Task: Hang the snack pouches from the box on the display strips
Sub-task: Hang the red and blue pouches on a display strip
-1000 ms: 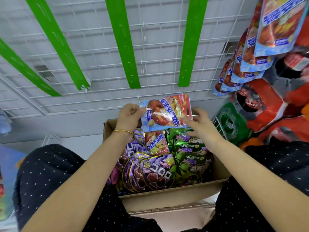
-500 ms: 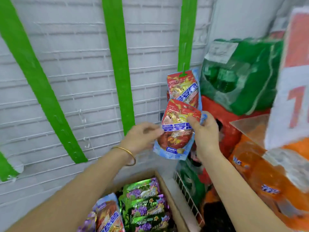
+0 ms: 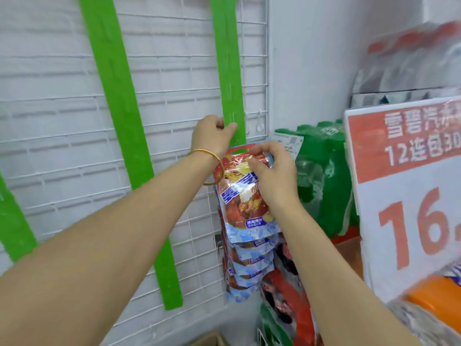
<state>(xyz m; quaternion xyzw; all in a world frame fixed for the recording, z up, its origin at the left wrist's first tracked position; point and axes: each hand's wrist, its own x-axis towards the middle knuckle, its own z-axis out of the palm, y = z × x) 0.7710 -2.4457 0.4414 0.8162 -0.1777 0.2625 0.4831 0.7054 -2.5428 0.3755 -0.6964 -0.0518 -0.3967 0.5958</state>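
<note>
Seen from the head camera, both arms reach up to a white wire grid on the wall. Three green strips hang on it. The left hand holds the display strip that is farthest to the right. Its thumb lies on the front and its curled fingers go round the left edge. A gold bangle sits on that wrist.

The right hand pinches the top of a snack pouch between thumb and fingers. The pouch is red on top and blue at the bottom (shiny, with a slot cut near its top edge). Its top touches the strip just under the left hand, but I cannot tell if it is hooked on. Below it, more pouches of the same kind hang in a row, each one lapping over the next.

The middle strip and the left strip hang farther left on the grid. To the right stand a green pack of bottles and a big sign with orange numbers. A corner of the cardboard box shows at the bottom edge.
</note>
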